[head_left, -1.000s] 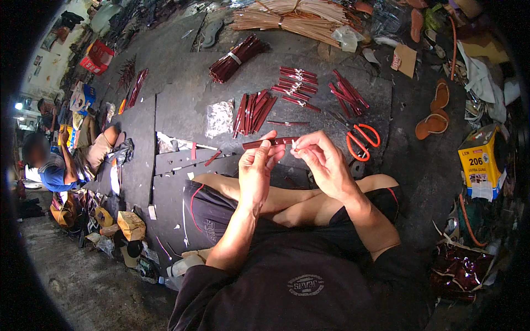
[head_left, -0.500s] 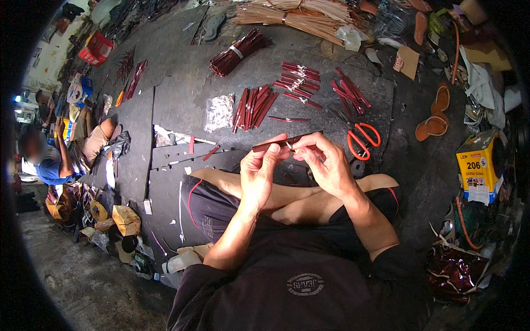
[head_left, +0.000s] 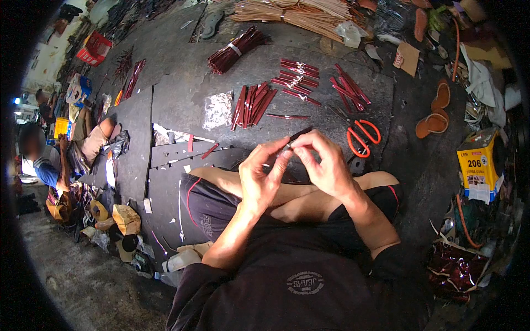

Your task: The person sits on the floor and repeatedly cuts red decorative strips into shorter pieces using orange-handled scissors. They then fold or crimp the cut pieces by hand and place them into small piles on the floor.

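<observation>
Above my crossed legs, both hands meet around a dark red, glossy strip (head_left: 301, 133). My left hand (head_left: 261, 175) pinches its near part between thumb and fingers, covering most of it. My right hand (head_left: 327, 163) is closed at the strip's middle, thumb and index finger pressed beside a small shiny metal piece (head_left: 287, 147). Just beyond lies a single strip (head_left: 288, 117). Farther off are strips fitted with silvery metal pieces (head_left: 298, 78), a fanned pile of plain strips (head_left: 254, 106) and another group of strips (head_left: 350, 88). Orange-handled scissors (head_left: 363, 139) rest right of my hands.
A clear plastic bag (head_left: 219, 109) of small shiny pieces lies left of the pile. Behind are a tied red bundle (head_left: 236, 49) and tan strips (head_left: 292, 15). Sandals (head_left: 433, 123) and a yellow box (head_left: 477, 165) stand right. Another person (head_left: 61, 157) sits at left.
The strip has swung from nearly level to a steeper tilt, its right end still up. My left hand's fingers have closed farther over it, and both hands remain together.
</observation>
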The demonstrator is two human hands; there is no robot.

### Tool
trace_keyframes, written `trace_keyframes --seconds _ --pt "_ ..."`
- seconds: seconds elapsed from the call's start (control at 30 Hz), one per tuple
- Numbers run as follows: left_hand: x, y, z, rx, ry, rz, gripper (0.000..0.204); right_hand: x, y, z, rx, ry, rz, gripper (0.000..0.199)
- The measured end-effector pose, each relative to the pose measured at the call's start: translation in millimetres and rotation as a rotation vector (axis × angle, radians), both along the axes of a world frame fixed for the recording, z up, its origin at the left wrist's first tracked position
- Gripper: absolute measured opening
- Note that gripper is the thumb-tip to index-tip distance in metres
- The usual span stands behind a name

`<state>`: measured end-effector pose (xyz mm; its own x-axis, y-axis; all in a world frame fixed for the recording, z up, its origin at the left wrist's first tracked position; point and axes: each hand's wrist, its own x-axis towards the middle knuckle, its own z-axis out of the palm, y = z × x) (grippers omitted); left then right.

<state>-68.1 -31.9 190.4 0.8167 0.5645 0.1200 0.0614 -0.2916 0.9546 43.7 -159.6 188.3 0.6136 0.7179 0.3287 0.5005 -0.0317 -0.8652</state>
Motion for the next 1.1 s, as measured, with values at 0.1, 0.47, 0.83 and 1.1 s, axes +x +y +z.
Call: trace_keyframes --seconds 0.1,0.47,0.83,1.1 --pt "2.6 -1.0 4.4 0.084 -0.022 0.049 0.023 -0.5 3.1 -0.6 0.021 -0.054 0.013 0.01" --pt "8.5 -8.5 -7.0 -0.515 -0.225 0.111 0.027 -23.2 10.2 -16.7 0.208 0.476 -0.175 0.017" --pt "5.1 -5.9 -16.8 -0.546 -0.23 0.072 0.026 -15.1 6.5 -4.0 0.117 -0.06 -0.206 0.017" --pt "4.9 -0.9 -16.1 -0.554 -0.251 0.026 0.026 -13.4 6.7 -7.9 0.138 0.166 -0.126 0.016"
